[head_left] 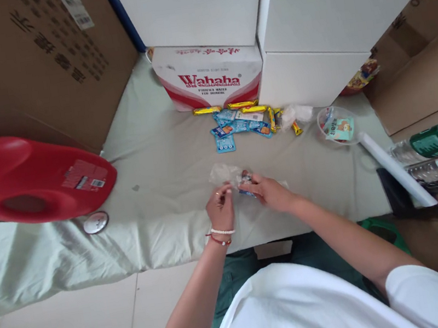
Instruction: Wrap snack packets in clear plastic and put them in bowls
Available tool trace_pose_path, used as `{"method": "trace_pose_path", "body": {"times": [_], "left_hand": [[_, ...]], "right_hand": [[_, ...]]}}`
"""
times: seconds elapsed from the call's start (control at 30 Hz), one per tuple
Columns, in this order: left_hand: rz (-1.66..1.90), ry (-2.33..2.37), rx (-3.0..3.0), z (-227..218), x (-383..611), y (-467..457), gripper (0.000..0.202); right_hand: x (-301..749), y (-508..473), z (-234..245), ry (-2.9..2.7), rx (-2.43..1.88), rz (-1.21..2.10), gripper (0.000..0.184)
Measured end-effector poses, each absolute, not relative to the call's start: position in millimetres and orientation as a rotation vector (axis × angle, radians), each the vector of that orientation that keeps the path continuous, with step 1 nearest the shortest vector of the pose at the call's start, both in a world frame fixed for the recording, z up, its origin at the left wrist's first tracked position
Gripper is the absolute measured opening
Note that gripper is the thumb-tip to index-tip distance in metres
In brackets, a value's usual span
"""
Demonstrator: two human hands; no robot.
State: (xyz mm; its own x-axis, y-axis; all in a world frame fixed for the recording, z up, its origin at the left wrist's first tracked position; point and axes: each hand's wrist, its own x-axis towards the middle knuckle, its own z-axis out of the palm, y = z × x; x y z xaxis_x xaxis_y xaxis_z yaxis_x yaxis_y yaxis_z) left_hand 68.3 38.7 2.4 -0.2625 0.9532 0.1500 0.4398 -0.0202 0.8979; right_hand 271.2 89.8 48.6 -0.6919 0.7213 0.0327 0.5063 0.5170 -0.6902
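A small blue-edged packet (247,191) is held above the cloth-covered bench (163,156), near its front edge, gripped between the thumb and fingers of the person's right hand (270,192). Just beside it is a crumpled clear plastic bag (223,173); the left hand (220,208) has its fingers curled narrow at the bag's lower edge, though whether they pinch it cannot be told. A white bracelet (223,231) and a red bracelet (220,241) circle the left wrist. Farther back lie overlapping blue packets (225,143) with yellow-wrapped snacks (206,110) behind and to their right, in front of a red-and-white Wahaha carton (208,71). To the right sits a clear round tub (323,126), with a white tube (396,169) slanting from beside it. At the far left lies a big red jug (34,179), with a round lid (96,223) beside it.
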Motion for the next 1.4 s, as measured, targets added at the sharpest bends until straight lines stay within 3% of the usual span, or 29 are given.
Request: {"method": "trace_pose_path", "body": {"times": [0.13,0.23,0.3,0.43,0.53,0.73,0.8,0.93,1.0,1.07,1.2,1.4], "left_hand": [[1.241,2.259,1.395,-3.6,64.8,49.0,0.050],[1.161,2.356,1.459,-9.1,69.1,62.6,0.060],[1.171,2.283,1.468,-9.6,72.5,71.4,0.051],[1.246,1.908,1.403,7.8,83.6,77.0,0.015],[1.305,1.559,1.400,30.0,99.2,66.6,0.006],[1.153,1.262,1.729,40.3,114.4,45.5,0.033],[1.032,1.253,1.974,32.8,113.0,42.3,0.040],[0.765,1.250,2.344,18.6,112.6,33.6,0.060],[0.713,1.280,2.408,13.8,113.4,29.4,0.064],[0.717,1.306,2.421,8.9,114.2,27.4,0.067],[0.793,1.290,2.392,-6.3,115.3,30.4,0.069],[0.971,1.196,2.232,-18.5,104.5,40.5,0.057]], "right_hand": [[267.7,85.2,50.9,-2.466,-1.057,0.923,0.046],[267.5,84.6,52.6,-2.476,-1.087,0.918,0.045],[267.6,84.8,53.5,-2.474,-1.106,0.927,0.043],[264.7,85.3,54.4,-2.407,-1.098,0.994,0.039],[263.0,83.6,57.2,-2.339,-1.050,1.035,0.035],[290.8,70.7,71.2,-2.320,-0.822,1.052,0.023],[306.1,67.2,70.0,-2.189,-1.019,0.995,0.025],[327.7,61.9,52.9,-1.948,-1.676,0.541,0.030],[332.4,59.0,46.3,-1.978,-1.767,0.502,0.024],[332.1,57.9,47.9,-1.963,-1.756,0.600,0.013],[306.1,70.3,72.4,-1.844,-1.702,0.809,0.010],[230.2,111.3,84.8,-2.176,-1.663,0.808,0.007]]}}
